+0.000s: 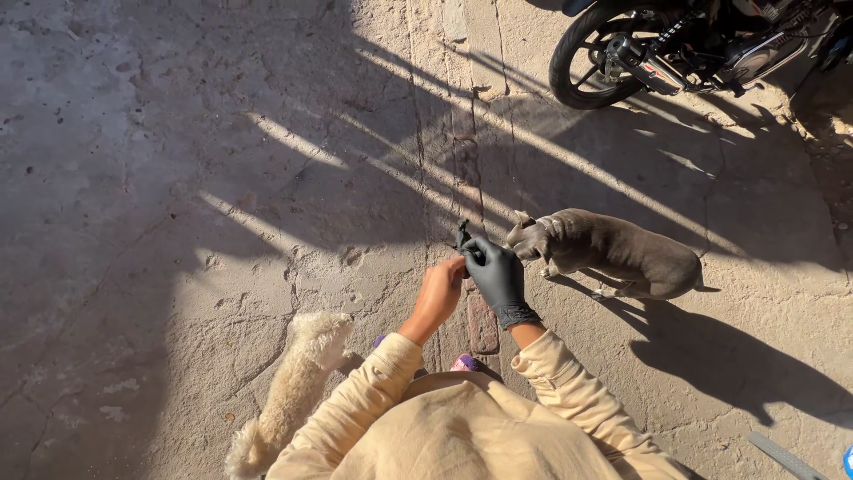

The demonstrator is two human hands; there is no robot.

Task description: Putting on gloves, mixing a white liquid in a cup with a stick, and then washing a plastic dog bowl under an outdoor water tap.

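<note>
- My bare left hand (pixel 439 293) pinches the near end of a small black piece (pixel 463 236).
- My black-gloved right hand (pixel 498 276) grips it too, fingers curled.
- A grey dog (pixel 613 253) stands just right of my hands; a fluffy cream dog (pixel 298 382) lies near left.
- Open concrete (pixel 178 178) spreads far left; a motorcycle wheel (pixel 595 58) stands far right.

One head-worn camera looks steeply down from standing height past the person's chest onto the concrete ground (pixel 178 178).

I see no packages, labels, signs or screens anywhere around my hands on this sunlit concrete yard.
</note>
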